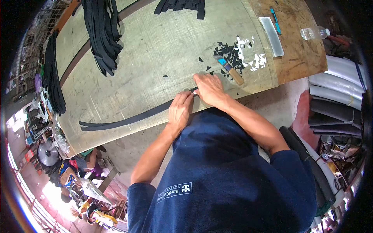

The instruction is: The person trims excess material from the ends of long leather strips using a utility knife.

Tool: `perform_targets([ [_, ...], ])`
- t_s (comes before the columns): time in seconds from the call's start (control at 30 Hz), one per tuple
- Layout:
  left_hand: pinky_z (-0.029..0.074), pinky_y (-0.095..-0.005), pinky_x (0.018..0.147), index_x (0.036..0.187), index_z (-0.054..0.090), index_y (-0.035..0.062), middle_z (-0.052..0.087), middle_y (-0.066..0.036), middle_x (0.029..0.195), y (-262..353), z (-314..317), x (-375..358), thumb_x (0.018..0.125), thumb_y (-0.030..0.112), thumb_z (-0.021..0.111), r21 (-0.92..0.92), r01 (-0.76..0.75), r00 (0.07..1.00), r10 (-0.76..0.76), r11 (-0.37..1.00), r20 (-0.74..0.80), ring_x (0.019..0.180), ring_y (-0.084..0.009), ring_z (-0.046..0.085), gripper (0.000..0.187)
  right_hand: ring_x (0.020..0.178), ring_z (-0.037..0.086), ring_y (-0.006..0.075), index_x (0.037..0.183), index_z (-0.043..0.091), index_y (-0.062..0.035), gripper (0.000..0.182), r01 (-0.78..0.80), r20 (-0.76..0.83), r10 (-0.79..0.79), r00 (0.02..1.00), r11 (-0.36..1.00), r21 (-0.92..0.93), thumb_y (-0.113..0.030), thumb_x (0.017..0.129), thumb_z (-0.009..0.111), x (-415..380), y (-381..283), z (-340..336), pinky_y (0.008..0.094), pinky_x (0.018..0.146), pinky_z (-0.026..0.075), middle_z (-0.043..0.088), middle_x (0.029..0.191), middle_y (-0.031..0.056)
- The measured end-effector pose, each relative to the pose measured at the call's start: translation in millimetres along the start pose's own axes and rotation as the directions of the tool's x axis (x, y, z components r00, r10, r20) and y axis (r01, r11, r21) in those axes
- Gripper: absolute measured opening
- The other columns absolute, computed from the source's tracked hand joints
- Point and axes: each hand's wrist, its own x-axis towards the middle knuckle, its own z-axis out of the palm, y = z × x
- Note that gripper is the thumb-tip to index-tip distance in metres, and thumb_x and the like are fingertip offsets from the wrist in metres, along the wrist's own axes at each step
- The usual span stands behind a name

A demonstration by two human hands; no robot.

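Long black strips (145, 112) lie along the near edge of the table, with their split far ends at the left. My left hand (180, 108) is closed over the strips close to their right end. Just beside it, my right hand (210, 90) has its fingers bent, thumb and fingertips at that same end; the fingers partly hide it. To the right of my right hand rests a knife with a wooden handle (235, 76) and a blue band. Small black triangular offcuts (229, 52) and white offcuts (256, 62) are scattered beyond it.
Bundles of black strips (101, 35) hang over the table's far left, with another bunch (180, 7) at the far edge. A metal plate (272, 37), a blue cutter (275, 21) and a plastic bottle (312, 33) are at the right. Rolled sheets (336, 89) stand beyond. People sit at lower left.
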Motion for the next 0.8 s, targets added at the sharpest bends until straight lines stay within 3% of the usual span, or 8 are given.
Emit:
perform_targets([
  [0.17,0.049,-0.0399,0.097,0.117,0.064,-0.0011,0.063,-0.014,0.12,-3,10,-5,0.08,0.003,0.058,0.06,-0.043,0.998,0.046,0.997,-0.047,0.113,-0.0332,0.058,0.038,0.088,0.067,0.0356,0.098,0.063,0.0014,0.033,0.079,-0.001,-0.079,0.997,0.993,0.091,-0.025,0.082,0.074,-5,15,-6,0.0459,0.076,0.051,0.069,0.091,0.0181],
  [0.27,0.049,-0.0396,0.096,0.115,0.065,-0.001,0.063,-0.013,0.118,-1,8,-4,0.08,0.003,0.06,0.068,-0.037,0.998,0.041,0.997,-0.052,0.111,-0.0321,0.059,0.035,0.083,0.065,0.0376,0.091,0.063,-0.0042,0.024,-0.05,-0.07,0.063,0.996,0.983,0.175,-0.024,0.083,0.074,-11,31,-22,0.0458,0.072,0.05,0.066,0.086,0.0143],
  [0.3,0.05,-0.0392,0.094,0.112,0.065,-0.0009,0.064,-0.013,0.116,1,7,-3,0.08,0.004,0.062,0.073,-0.041,0.997,0.046,0.997,-0.067,0.109,-0.031,0.06,0.032,0.083,0.065,0.0361,0.091,0.065,-0.006,0.021,-0.118,-0.101,0.128,0.987,0.988,0.095,-0.025,0.084,0.073,-11,42,-30,0.046,0.072,0.05,0.066,0.087,0.0124],
  [0.33,0.051,-0.0387,0.092,0.109,0.066,-0.0009,0.065,-0.012,0.114,2,6,-2,0.08,0.004,0.065,0.077,-0.044,0.995,0.05,0.996,-0.081,0.107,-0.0299,0.06,0.029,0.084,0.064,0.0355,0.092,0.064,-0.0043,0.023,-0.086,-0.242,0.085,0.966,0.996,0.007,-0.024,0.084,0.073,-16,51,-40,0.0459,0.073,0.051,0.064,0.088,0.0144],
  [0.43,0.05,-0.0386,0.093,0.111,0.066,0.0,0.065,-0.011,0.113,-2,10,-4,0.082,0.004,0.064,0.06,-0.034,0.995,0.04,0.998,-0.091,0.108,-0.0294,0.06,0.03,0.088,0.063,0.0378,0.102,0.057,-0.0003,0.036,-0.176,-0.228,0.133,0.965,0.968,-0.181,-0.02,0.08,0.078,-24,80,-54,0.0474,0.074,0.051,0.061,0.095,0.0198],
  [0.53,0.049,-0.0401,0.095,0.119,0.064,0.0003,0.064,-0.013,0.116,1,6,-3,0.075,0.001,0.063,0.041,-0.004,0.999,0.006,0.999,-0.04,0.11,-0.0318,0.058,0.043,0.089,0.063,0.0405,0.107,0.054,-0.0006,0.041,-0.203,-0.113,0.192,0.975,0.975,-0.092,-0.018,0.079,0.078,-25,91,-56,0.0495,0.075,0.05,0.06,0.097,0.0202],
  [0.63,0.05,-0.0385,0.093,0.115,0.066,0.0007,0.065,-0.011,0.112,1,9,-3,0.081,0.005,0.064,0.097,-0.034,0.996,0.041,0.995,-0.074,0.108,-0.0293,0.059,0.034,0.088,0.063,0.043,0.109,0.052,0.0002,0.035,-0.19,-0.104,0.182,0.978,0.979,-0.076,-0.011,0.082,0.072,-25,91,-56,0.0517,0.075,0.05,0.061,0.096,0.0228],
  [0.8,0.049,-0.0393,0.095,0.115,0.066,0.0008,0.064,-0.011,0.114,0,12,-4,0.081,0.006,0.062,0.087,-0.006,0.997,0.012,0.996,-0.071,0.111,-0.0295,0.058,0.035,0.078,0.064,0.0435,0.114,0.051,0.0016,0.03,-0.124,-0.141,0.123,0.982,0.992,0.002,-0.004,0.086,0.056,-31,79,-63,0.0512,0.069,0.05,0.063,0.086,0.0246],
])
